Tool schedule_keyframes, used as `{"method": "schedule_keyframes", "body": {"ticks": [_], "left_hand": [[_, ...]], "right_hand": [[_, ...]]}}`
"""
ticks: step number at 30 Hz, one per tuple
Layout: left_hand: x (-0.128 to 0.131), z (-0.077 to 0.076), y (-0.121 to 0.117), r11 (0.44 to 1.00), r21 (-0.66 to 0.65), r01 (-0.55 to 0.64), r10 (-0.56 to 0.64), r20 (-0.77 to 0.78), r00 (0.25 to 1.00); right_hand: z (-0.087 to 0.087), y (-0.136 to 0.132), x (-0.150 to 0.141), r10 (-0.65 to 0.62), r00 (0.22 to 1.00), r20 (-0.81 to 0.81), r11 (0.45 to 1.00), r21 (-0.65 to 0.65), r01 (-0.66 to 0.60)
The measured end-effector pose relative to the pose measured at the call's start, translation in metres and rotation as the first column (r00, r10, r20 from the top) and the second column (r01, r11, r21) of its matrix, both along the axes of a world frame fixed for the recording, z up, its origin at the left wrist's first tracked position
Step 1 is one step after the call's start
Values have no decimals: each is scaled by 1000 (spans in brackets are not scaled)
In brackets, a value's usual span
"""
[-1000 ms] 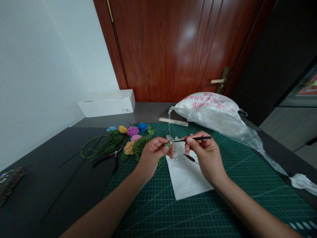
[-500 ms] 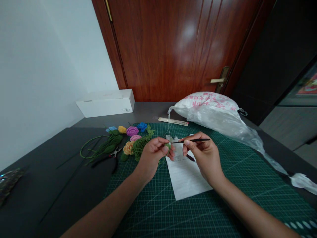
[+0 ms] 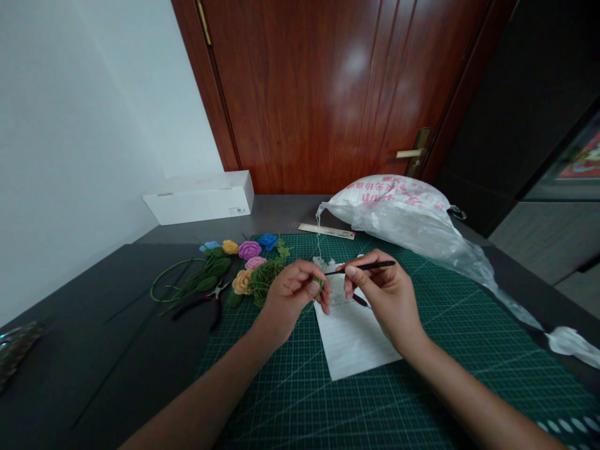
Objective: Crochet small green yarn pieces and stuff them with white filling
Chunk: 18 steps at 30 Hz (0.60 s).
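From here I see a small green crocheted piece pinched in the left hand, just beside a slim black crochet hook gripped in the right hand, above a sheet of paper on a green cutting mat. A pale thread rises to a plastic bag; a snag there could tug the piece loose. The left fingers hide the hook's tip and the stitches.

The left hand is held curled and the right hand in a pinch, both raised, almost touching.
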<state>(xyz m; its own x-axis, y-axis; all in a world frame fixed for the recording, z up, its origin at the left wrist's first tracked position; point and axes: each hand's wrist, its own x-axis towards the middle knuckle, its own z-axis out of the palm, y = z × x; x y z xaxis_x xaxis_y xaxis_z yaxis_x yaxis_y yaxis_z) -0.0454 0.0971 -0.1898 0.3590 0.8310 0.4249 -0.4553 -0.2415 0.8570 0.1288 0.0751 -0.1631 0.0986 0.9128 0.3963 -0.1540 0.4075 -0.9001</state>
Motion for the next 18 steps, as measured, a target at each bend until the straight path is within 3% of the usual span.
{"method": "schedule_keyframes", "body": {"ticks": [7, 18], "left_hand": [[-1, 2, 1, 999, -24, -35, 35, 26, 999], [-1, 1, 1, 998, 53, -17, 17, 11, 1000]], "right_hand": [[4, -1, 4, 18, 1000, -5, 1000, -17, -19], [7, -4, 3, 30, 999, -16, 999, 20, -30]]}}
